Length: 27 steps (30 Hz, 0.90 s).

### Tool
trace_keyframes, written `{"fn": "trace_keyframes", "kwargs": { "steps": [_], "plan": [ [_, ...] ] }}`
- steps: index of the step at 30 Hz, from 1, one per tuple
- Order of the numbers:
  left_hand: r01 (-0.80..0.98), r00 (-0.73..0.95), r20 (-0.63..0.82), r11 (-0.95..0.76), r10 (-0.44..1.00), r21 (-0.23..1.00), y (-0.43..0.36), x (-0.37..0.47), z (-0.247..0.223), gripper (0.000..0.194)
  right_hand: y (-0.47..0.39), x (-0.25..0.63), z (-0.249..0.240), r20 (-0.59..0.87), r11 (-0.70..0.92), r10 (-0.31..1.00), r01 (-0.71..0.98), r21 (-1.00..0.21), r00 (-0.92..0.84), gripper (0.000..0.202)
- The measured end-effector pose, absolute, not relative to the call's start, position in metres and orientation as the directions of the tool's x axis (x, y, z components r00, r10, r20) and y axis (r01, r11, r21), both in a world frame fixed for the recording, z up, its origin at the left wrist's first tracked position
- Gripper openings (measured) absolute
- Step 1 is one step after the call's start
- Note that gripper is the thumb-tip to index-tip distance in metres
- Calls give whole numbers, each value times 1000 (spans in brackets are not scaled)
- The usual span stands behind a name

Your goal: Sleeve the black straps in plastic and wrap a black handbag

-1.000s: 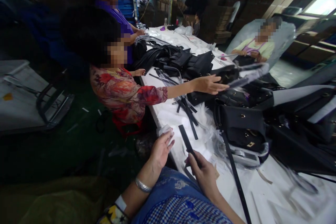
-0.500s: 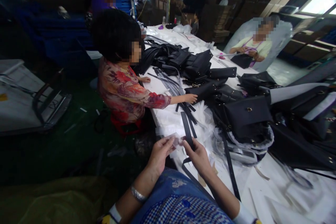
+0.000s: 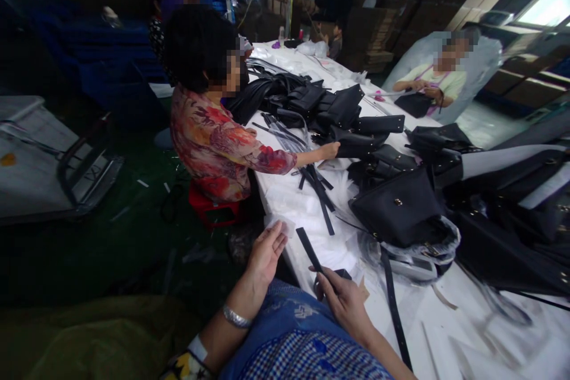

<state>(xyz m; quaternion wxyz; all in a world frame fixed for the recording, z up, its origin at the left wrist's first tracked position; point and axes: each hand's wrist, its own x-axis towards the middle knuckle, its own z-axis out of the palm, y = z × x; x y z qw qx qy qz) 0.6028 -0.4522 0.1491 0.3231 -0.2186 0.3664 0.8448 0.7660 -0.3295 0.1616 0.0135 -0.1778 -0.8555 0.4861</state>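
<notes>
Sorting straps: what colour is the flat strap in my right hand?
The flat strap is black (head view).

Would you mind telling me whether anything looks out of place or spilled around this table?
Pale scraps lie loose on the green floor left of the red stool, like dropped litter. On the table, black bags are heaped askew, though that may be normal here. I see no clear damage.

Dim room, pale daylight glaring through an upper-right window (image 3: 545,6), left side sunk in shadow, edges stretched and soft
</notes>
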Motion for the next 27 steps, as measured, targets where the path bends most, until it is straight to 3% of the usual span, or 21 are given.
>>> {"fn": "trace_keyframes", "kwargs": {
  "steps": [19,27],
  "plan": [
    [-672,-733,-565,-528,379,519,-452,603,143,19,-331,767,160,-156,497,258,270,-825,-953,42],
    [-644,-763,-497,-424,412,637,-452,608,156,26,-327,762,168,-234,450,167,285,-846,-958,41]
  ]
}}
